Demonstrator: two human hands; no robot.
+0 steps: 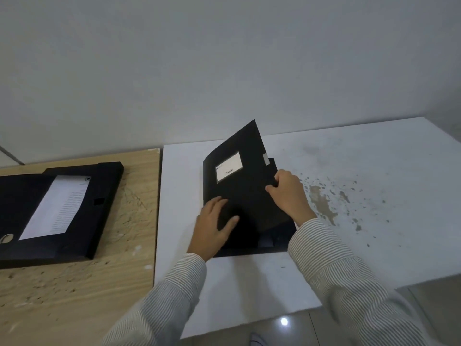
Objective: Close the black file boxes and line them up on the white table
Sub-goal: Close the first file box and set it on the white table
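Note:
A black file box (pixel 245 193) lies on the white table (pixel 361 221), its lid partly raised and tilted up at the far edge. A white label shows on the lid. My right hand (pixel 290 193) grips the lid's right edge near the tab. My left hand (pixel 215 228) lies flat on the lid's near-left part, fingers spread. A second black file box (pixel 99 196) rests open on the wooden table (pixel 99 283) to the left, with a printed sheet inside.
The white table's surface is stained and chipped right of the box. A grey wall runs behind both tables. Tiled floor shows below the white table's front edge. A narrow gap separates the two tables.

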